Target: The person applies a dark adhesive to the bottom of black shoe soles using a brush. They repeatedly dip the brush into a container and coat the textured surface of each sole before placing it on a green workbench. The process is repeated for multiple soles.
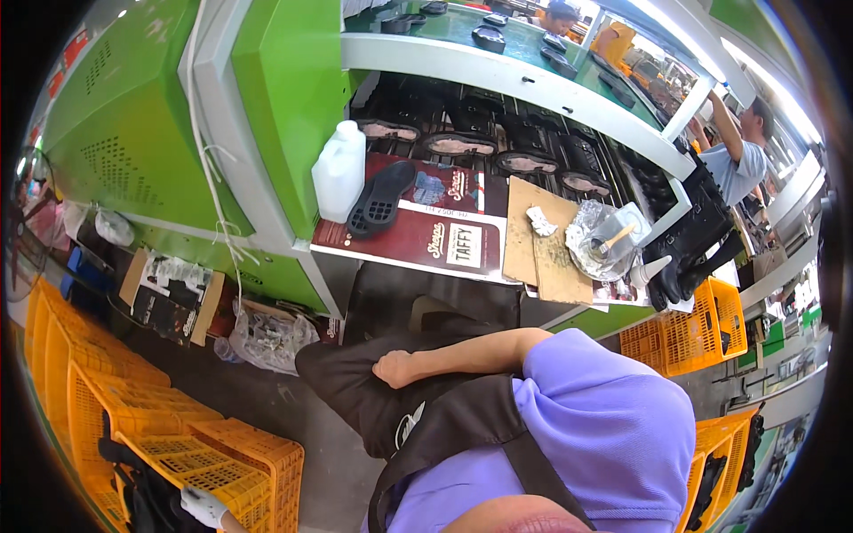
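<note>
My left hand [204,507], in a white glove, reaches down at the lower left edge, its fingers closed on a black boot [153,497] at the orange crate there. Part of that boot lies beyond the picture's edge. Bare and curled into a loose fist, my right hand [394,369] rests on the dark apron [355,373] over my lap, with nothing visible in it. Ahead of me on the bench lie a black shoe sole [382,199], a white plastic jug [340,171] and a plastic-wrapped bowl with a brush [613,238] on cardboard [524,238].
Black boots [460,143] lie in a row on a rack behind the bench. Above it, a green conveyor [435,27] carries soles. Orange crates [253,462] stand at left and right. A green machine [124,124] fills the left. A person [742,155] stands at far right.
</note>
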